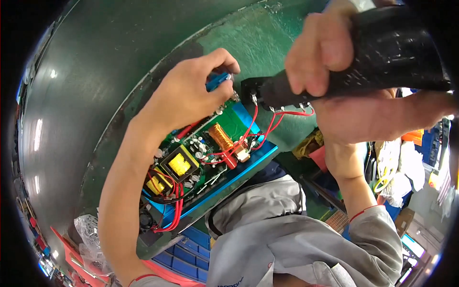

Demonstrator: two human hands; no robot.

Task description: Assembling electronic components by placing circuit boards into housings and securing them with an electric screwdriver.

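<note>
My left hand [191, 88] is closed, thumb and fingers pinching a small blue part [217, 81] above the far edge of a green circuit board [236, 125]. My right hand [349, 122] grips a thick black tapered tool [392, 45] from below. Other fingers [315, 52] curl over the tool's upper side near the top edge; I cannot tell whose they are. The tool's narrow end lies against a black terminal block [249, 91]. Red wires [275, 125] run from its metal terminals to the board. On the board sit a copper coil [220, 137] and yellow-wound transformers [180, 164].
The board lies in a blue metal tray [224, 179] on a green bench mat [239, 40]. A curved grey surface [71, 105] borders it at left. Clear plastic bags [91, 239] lie at lower left, with a blue crate [184, 253] beside my lap. Cluttered shelving stands at right.
</note>
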